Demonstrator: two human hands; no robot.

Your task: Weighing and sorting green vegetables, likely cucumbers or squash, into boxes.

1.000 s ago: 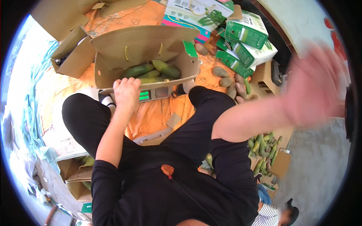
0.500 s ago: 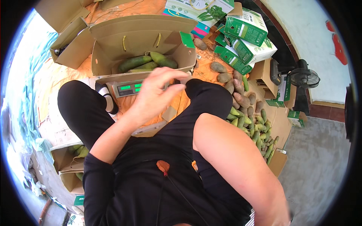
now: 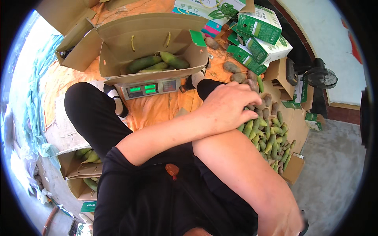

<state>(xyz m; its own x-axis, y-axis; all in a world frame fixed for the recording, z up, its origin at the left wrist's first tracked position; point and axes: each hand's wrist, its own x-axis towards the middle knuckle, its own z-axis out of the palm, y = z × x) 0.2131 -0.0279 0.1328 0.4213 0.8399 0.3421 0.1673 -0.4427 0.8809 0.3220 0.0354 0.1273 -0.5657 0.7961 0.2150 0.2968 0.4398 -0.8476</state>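
My left hand [image 3: 234, 103] is empty, its thumb and curved fingers apart. The left forearm crosses my lap and lies against the bent right arm near its elbow. At the lower right edge is my right hand [image 3: 285, 226], partly cut off; its fingers do not show clearly, and a small dark thing [image 3: 304, 226] is beside it. Ahead of my knees, an open cardboard carton [image 3: 153, 33] with yellow cord handles holds several large green radishes [image 3: 173, 60]. This carton stands on a digital scale [image 3: 151, 89] with lit green displays.
Many green radishes [image 3: 271, 137] and brownish, earthy roots [image 3: 232, 67] lie at my right. Behind them are green-and-white cartons [image 3: 260, 25] and a black fan [image 3: 321, 73]. Open boxes with radishes [image 3: 76, 167] stand at my left. An orange sheet [image 3: 145, 114] covers the floor.
My left hand has moved right and nearer, from in front of the scale to beside the bent right arm. The scale's displays are now uncovered. The right arm stays bent.
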